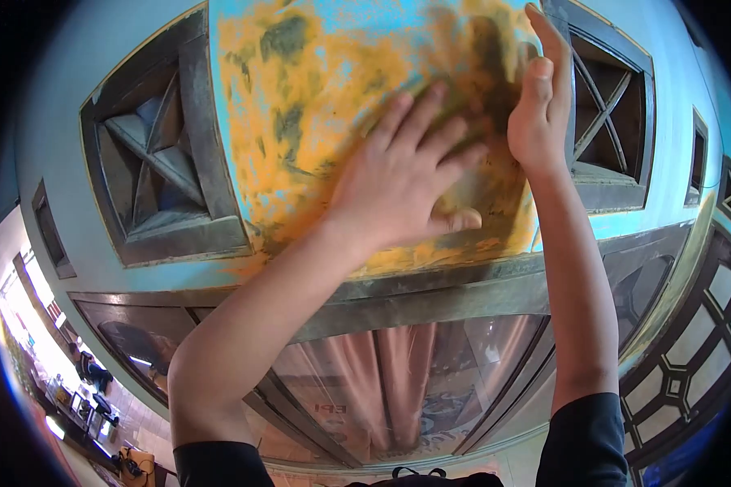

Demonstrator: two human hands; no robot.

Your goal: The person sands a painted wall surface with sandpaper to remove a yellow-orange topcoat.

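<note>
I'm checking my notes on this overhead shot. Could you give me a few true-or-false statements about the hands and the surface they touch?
1. The left hand lies flat, fingers spread, on the orange-stained blue panel. True.
2. The right hand holds a brush. False: it holds nothing, and its edge rests against the panel.
3. Dark recessed square frames with crossed bars flank the panel. True.
4. Both arms are bare to the shoulder. False: dark sleeves show.

light: bright, even daylight | brightest: lower left, blown out white | glare: soft reflections on glass door | shadows: faint, beneath left hand | distortion: strong fisheye, straight frames bowed, black vignette corners | focus: centre sharp, edges soft
</note>
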